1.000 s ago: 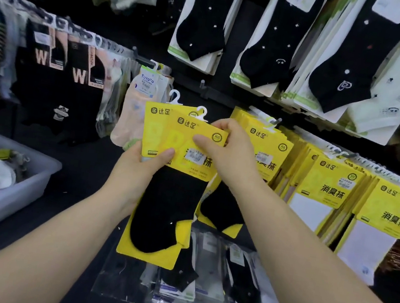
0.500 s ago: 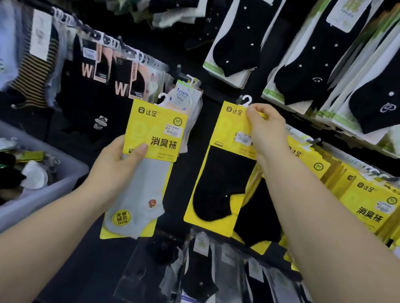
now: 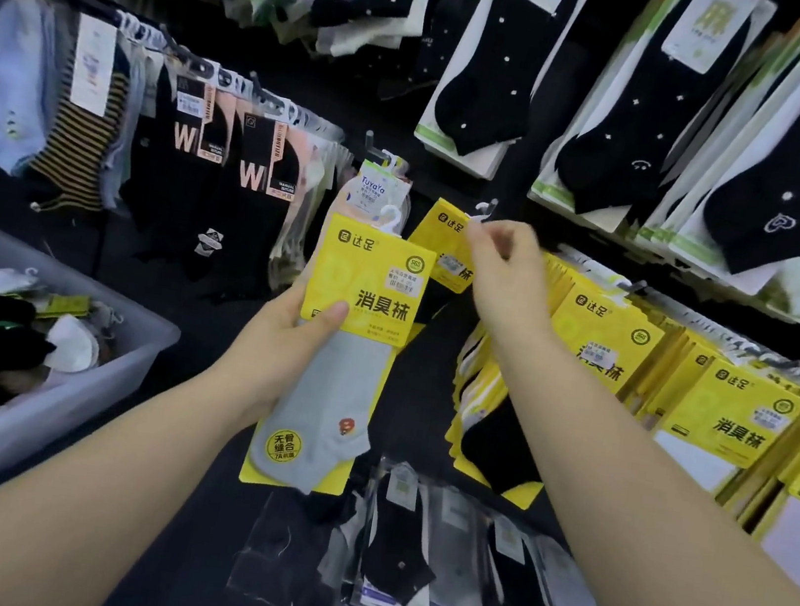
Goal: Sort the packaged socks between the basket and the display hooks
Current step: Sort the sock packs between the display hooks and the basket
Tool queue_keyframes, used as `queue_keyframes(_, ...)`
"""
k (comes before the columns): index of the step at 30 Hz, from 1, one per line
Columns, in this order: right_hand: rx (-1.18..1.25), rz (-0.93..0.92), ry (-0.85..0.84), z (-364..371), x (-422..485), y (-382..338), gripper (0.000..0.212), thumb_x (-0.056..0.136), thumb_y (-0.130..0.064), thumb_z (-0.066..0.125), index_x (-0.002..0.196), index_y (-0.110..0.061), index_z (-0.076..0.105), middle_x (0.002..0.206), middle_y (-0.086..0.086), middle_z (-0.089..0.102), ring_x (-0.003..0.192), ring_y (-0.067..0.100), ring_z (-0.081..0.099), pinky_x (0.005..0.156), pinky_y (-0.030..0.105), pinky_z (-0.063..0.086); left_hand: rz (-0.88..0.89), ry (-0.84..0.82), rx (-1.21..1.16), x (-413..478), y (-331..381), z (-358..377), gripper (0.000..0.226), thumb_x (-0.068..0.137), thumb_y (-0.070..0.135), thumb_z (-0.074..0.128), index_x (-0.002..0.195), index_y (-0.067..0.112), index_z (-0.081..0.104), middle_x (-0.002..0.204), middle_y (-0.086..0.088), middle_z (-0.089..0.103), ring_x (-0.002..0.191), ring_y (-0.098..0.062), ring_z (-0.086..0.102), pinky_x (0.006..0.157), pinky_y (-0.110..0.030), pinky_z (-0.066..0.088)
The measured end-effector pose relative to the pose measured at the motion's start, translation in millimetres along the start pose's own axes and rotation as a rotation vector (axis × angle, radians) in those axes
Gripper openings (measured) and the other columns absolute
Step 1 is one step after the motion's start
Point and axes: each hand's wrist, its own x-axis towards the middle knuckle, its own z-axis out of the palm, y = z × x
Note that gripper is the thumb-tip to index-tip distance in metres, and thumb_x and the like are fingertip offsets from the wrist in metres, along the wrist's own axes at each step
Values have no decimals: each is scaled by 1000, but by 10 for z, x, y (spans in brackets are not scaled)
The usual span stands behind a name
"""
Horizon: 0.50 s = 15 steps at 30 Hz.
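basket [image 3: 57,428] far left | held pack [image 3: 362,297] centre | rear pack [image 3: 444,236] just behind it, right hand [image 3: 501,271] seemingly at its top | hooked packs [image 3: 730,404] right

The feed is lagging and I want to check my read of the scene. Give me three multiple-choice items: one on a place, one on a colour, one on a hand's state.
1. Where does the basket sit?
A) lower left of the view
B) under the right forearm
C) hung above the top row

2. What colour is the sock in the pack that the left hand holds?
A) black
B) grey
C) striped

3. What is the right hand doing?
A) hanging idle
B) reaching into the basket
C) pinching the top of a second yellow pack

Answers:
1 A: its pale wall fills the lower left, with loose socks inside.
2 B: a grey sock lies on the yellow card.
3 C: its fingers close on the card's top corner, beside the white hanger.
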Motion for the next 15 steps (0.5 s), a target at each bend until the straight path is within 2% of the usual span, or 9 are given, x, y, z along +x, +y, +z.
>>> queue_keyframes(2,104,43,-225,15,-221,-47,23,87,-47,59,101,-28,57,107,-5,61,92,1,59,68,21,43,-6,-21,-8,-1,12,85,13,96,30,54,103,35,63,97,13,75,88,-7,72,70,-24,56)
queue_keyframes(4,135,21,-285,-5,-324,-42,10,88,-38,62,95,-32,60,102,-5,65,91,8,63,69,22,49,-10,-67,-3,-6,22,183,17,95,29,55,110,30,63,105,5,74,95,-13,71,80,-30,55)
queue_keyframes(5,148,9,-257,-39,-332,-30,4,89,-33,62,93,-32,61,102,-4,66,90,10,64,70,23,51,-8,-91,12,-9,26,232,22,94,27,56,116,25,60,109,3,72,98,-15,69,82,-29,54)
queue_keyframes(7,157,28,-150,-126,-284,36,6,91,-29,59,97,-30,61,104,-4,64,83,8,63,71,24,51,-7,-107,76,-2,26,295,34,93,24,59,126,18,51,115,0,66,104,-15,64,81,-25,51)
queue_keyframes(10,153,112,20,-242,-113,137,11,96,-28,52,105,-27,57,98,-2,61,76,10,58,73,30,49,-30,-95,181,5,-7,295,48,92,20,61,136,19,42,118,3,55,109,-13,56,82,-20,46)
queue_keyframes(13,113,132,43,-255,117,142,14,97,-27,48,107,-24,56,84,-1,58,70,12,53,63,27,45,-47,-86,222,-19,-58,250,47,91,17,62,135,21,46,125,2,54,114,-13,55,85,-19,44)
queue_keyframes(15,38,111,14,-192,269,107,10,97,-27,47,103,-25,55,77,-4,54,62,9,48,53,23,39,-52,-84,226,-48,-77,238,40,91,16,61,129,25,50,124,4,55,110,-8,55,80,-14,42)
